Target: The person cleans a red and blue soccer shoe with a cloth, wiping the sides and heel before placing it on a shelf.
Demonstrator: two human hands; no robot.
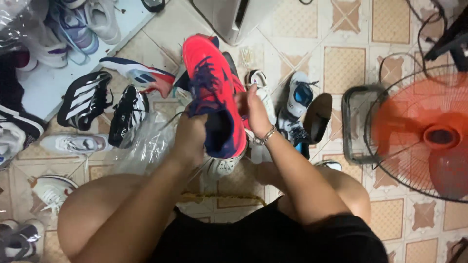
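Sneaker point(214, 92), red with navy laces, looks light, soft upper, stiffer sole; left hand point(190, 136) grips the collar, right hand point(253, 109) pinches its side. Best held at heel.

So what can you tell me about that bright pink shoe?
The pink sneaker is neon pink-red with dark navy laces, navy markings and a navy lining, and it looks like smooth synthetic. It is held up above the tiled floor, toe pointing away, opening toward the person. The left hand grips its heel end, and the right hand, with a bracelet on the wrist, touches its side near the laces.
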